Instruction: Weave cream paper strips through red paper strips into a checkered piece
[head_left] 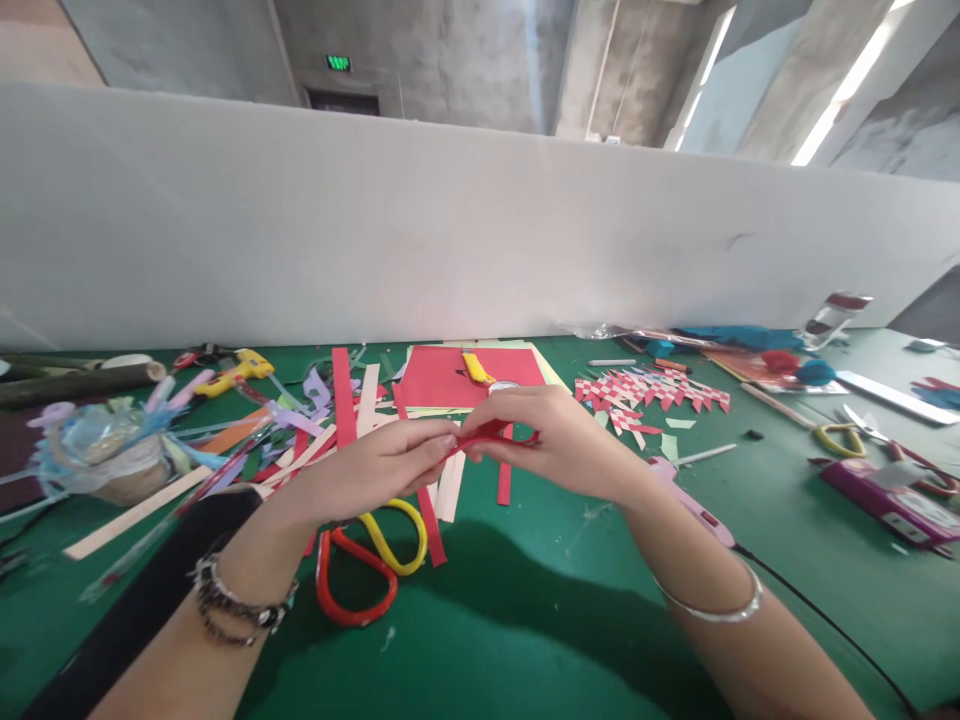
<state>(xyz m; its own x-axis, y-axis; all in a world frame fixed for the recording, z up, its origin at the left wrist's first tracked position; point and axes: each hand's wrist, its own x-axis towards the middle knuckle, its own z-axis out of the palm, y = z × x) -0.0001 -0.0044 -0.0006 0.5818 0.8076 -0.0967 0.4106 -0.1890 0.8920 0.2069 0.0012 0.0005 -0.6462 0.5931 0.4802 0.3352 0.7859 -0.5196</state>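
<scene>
Between my two hands, above the table's middle, is a red paper strip [491, 432], bent into a loop at its right end. My left hand [394, 455] pinches its left end between thumb and fingers. The fingers of my right hand [529, 430] close round the looped end. Below my left hand lie scissors [356, 580] with one red and one yellow handle; their blades are hidden. Red paper strips [343, 395] and cream strips [450, 488] lie under and beyond my hands. Red paper sheets [435, 375] sit behind, with a yellow cutter [476, 368] on top.
Woven red-and-white paper pieces [649, 390] lie right of centre. A pink glue gun [694, 500] trails its cord toward the front right. At far right are a purple box [889, 505] and scissors [840, 440]. A yellow glue gun [236, 375] and paper scraps lie left. A white partition [450, 230] stands behind.
</scene>
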